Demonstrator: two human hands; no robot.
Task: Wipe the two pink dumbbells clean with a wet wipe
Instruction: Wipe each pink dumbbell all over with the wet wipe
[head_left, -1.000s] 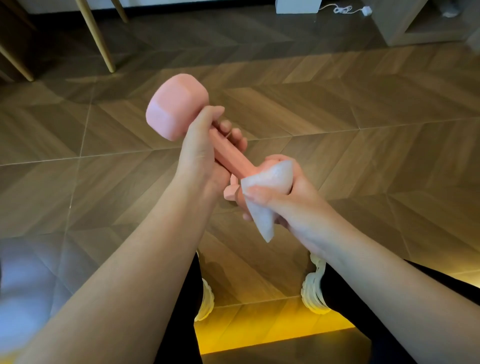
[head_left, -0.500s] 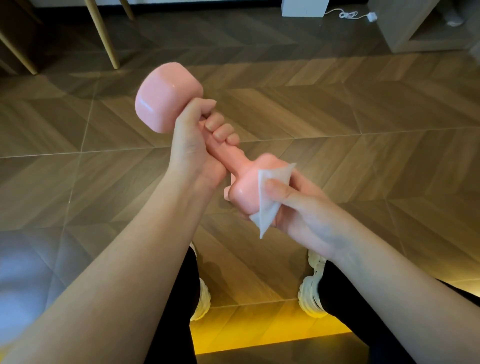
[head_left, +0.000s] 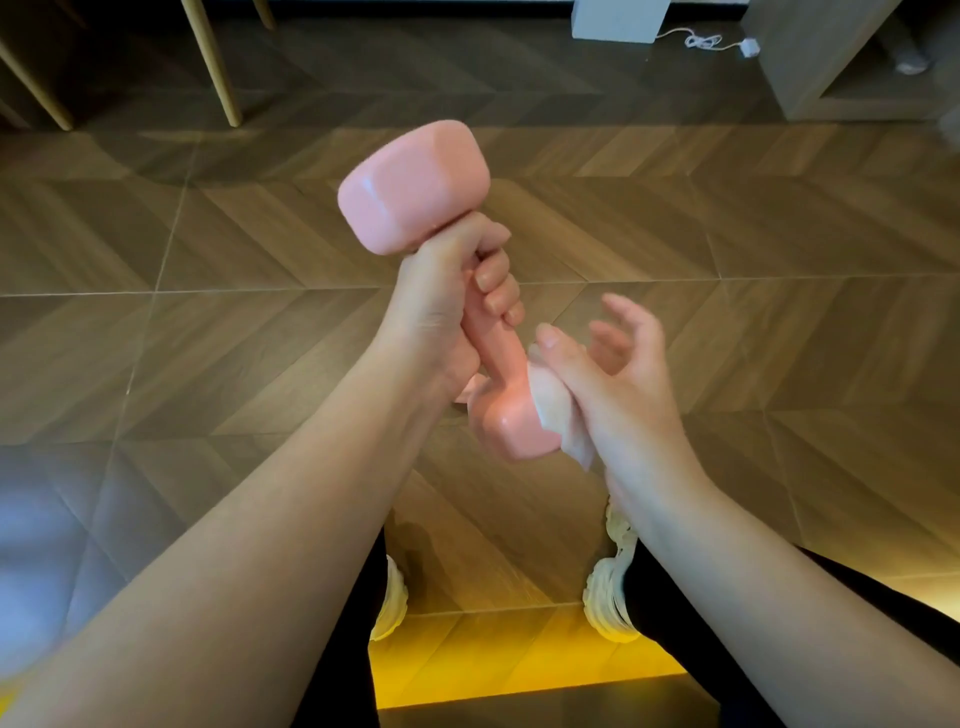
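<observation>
The left hand (head_left: 441, 312) gripped the dumbbell (head_left: 415, 182) by its handle, fingers curled round it, holding it tilted above the floor (head_left: 208, 322) so the lower head stayed exposed for cleaning. The right hand (head_left: 618, 384), fingers spread and relaxed, pressed the wipe (head_left: 558, 415) against that head with its palm.

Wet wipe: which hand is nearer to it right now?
Right. The right hand presses the wet wipe against the dumbbell's lower head; the left hand grips the handle higher up, off the wipe.
</observation>
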